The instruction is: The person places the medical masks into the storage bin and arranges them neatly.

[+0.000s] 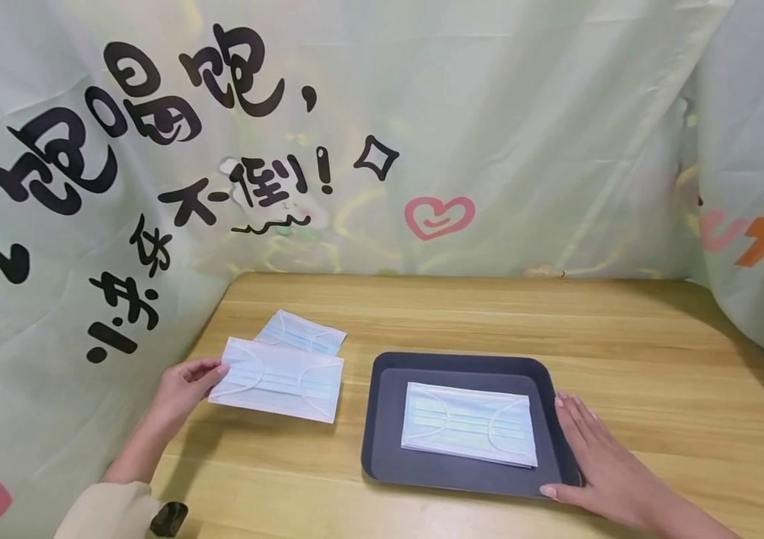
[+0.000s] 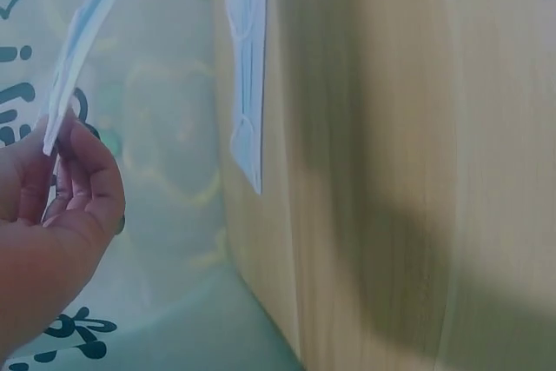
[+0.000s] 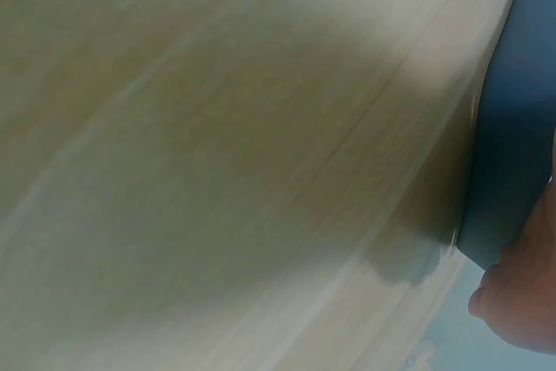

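My left hand [image 1: 182, 389] pinches a light blue face mask [image 1: 280, 379] by its left edge, holding it above the table. In the left wrist view the raised mask [image 2: 82, 36] shows nearly edge-on between thumb and fingers. Behind it on the wood lies another face mask [image 1: 304, 332], partly covered in the head view. A dark tray [image 1: 382, 464] stands to the right with a small stack of face masks [image 1: 469, 424] inside. My right hand [image 1: 604, 468] rests against the tray's right side, fingers straight along the rim and thumb at the near corner.
The wooden table [image 1: 685, 359] reaches back to a pale printed curtain [image 1: 523, 150] with black lettering and a pink heart. The curtain also hangs along the left and right sides. A dark band with a watch-like object [image 1: 169, 518] shows near the left sleeve [image 1: 108, 513].
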A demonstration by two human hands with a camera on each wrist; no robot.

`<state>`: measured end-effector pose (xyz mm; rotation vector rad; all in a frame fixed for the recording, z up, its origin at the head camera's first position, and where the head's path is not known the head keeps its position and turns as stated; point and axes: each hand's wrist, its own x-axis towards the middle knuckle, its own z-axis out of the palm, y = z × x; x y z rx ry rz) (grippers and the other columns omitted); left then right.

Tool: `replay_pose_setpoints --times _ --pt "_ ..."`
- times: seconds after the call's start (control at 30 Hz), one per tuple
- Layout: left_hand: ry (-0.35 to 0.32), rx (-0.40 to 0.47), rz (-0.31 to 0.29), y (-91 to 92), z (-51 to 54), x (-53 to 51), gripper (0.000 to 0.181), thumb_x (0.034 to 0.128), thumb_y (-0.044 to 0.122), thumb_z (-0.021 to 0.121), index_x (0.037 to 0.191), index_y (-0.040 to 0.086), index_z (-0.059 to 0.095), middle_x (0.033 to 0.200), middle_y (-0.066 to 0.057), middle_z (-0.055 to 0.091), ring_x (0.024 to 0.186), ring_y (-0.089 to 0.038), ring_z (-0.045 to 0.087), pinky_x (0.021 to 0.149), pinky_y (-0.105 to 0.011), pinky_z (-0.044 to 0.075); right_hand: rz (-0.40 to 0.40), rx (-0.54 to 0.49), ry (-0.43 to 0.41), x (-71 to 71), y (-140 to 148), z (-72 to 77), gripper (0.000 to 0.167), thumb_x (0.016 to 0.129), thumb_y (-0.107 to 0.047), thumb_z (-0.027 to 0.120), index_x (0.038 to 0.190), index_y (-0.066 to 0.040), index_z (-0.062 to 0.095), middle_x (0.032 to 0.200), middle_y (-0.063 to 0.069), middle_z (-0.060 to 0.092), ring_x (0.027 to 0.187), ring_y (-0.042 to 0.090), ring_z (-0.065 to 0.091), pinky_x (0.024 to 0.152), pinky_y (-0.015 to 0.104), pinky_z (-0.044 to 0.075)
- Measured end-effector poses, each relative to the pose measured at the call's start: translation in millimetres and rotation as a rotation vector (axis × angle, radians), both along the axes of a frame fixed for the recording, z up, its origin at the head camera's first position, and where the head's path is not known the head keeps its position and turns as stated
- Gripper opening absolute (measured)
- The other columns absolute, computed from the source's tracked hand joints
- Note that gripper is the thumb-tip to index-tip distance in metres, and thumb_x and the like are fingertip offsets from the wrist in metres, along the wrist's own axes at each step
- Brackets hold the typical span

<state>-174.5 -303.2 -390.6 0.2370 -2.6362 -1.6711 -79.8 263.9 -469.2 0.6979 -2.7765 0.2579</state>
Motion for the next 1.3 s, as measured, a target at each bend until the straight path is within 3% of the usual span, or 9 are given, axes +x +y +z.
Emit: replay_pose_setpoints --times 0.1,0.2,0.33,0.4,0.57,0.87,1.07,1.3 --pt "-0.032 0.080 0.003 5.7 6.3 2.1 0.006 0.0897 0.020 0.061 0.092 0.019 0.067 0.075 0.024 0.059 0.069 0.006 0.054 0.064 -0.012 0.050 0.013 0.001 0.027 -0.8 0 -0.6 0.117 0.068 -0.061 0.069 0.146 0.005 0.013 0.143 0.032 0.031 0.140 0.005 -0.018 0.111 0.013 -0.014" --pt "-0.051 0.238 0.010 12.5 6.8 2.6 0.022 0.0907 0.015 0.060 0.077 0.032 0.064 0.074 0.022 0.060 0.068 0.006 0.054 0.064 -0.011 0.049 0.023 0.000 0.045 -1.0 0 -1.2 0.117 0.068 -0.061 0.069 0.147 0.004 0.012 0.143 0.031 0.031 0.141 0.006 -0.017 0.111 0.014 -0.014" --pt "-0.061 0.426 -0.015 25.6 5.0 2.4 0.030 0.0915 0.010 0.057 0.072 0.031 0.065 0.075 0.018 0.061 0.069 0.004 0.055 0.064 -0.011 0.049 0.035 0.007 0.073 -1.4 1 -1.7 0.118 0.067 -0.063 0.068 0.147 0.003 0.012 0.146 0.029 0.028 0.142 0.007 -0.017 0.112 0.015 -0.013" --pt "-0.073 0.463 -0.032 34.0 4.6 2.5 0.030 0.0920 0.009 0.056 0.072 0.030 0.065 0.076 0.017 0.061 0.069 0.004 0.056 0.064 -0.012 0.049 0.044 0.010 0.093 -2.0 1 -1.7 0.119 0.067 -0.063 0.068 0.147 0.003 0.012 0.148 0.028 0.024 0.142 0.009 -0.016 0.113 0.015 -0.012" --pt "-0.106 0.507 -0.014 59.5 0.6 2.0 0.034 0.0928 0.007 0.053 0.070 0.030 0.064 0.074 0.016 0.060 0.068 0.002 0.055 0.062 -0.013 0.049 0.061 0.008 0.117 -2.7 1 -0.7 0.119 0.066 -0.063 0.069 0.147 0.004 0.012 0.153 0.023 0.015 0.143 0.010 -0.015 0.114 0.016 -0.011" --pt "-0.132 0.579 0.056 95.2 -22.0 0.0 0.033 0.0932 0.005 0.052 0.069 0.025 0.062 0.067 0.015 0.059 0.064 0.002 0.052 0.060 -0.011 0.046 0.067 0.015 0.115 -1.6 0 0.6 0.122 0.065 -0.064 0.069 0.147 0.003 0.010 0.156 0.001 -0.014 0.142 0.009 -0.017 0.113 0.015 -0.013" --pt "-0.142 0.570 0.083 109.5 -30.5 -0.6 0.028 0.0931 0.007 0.053 0.072 0.023 0.060 0.066 0.014 0.058 0.061 0.003 0.050 0.056 -0.010 0.043 0.089 0.001 0.128 -3.1 0 -1.8 0.124 0.065 -0.068 0.066 0.147 0.005 0.010 0.156 0.002 -0.015 0.143 0.011 -0.016 0.113 0.016 -0.013" --pt "-0.147 0.586 0.033 133.6 -35.2 -2.9 0.024 0.0919 0.006 0.054 0.075 0.021 0.061 0.066 0.013 0.057 0.057 0.002 0.048 0.051 -0.010 0.038 0.088 0.002 0.143 -4.3 3 -1.9 0.124 0.065 -0.070 0.064 0.146 0.006 0.011 0.156 0.004 -0.014 0.143 0.012 -0.016 0.114 0.017 -0.012"
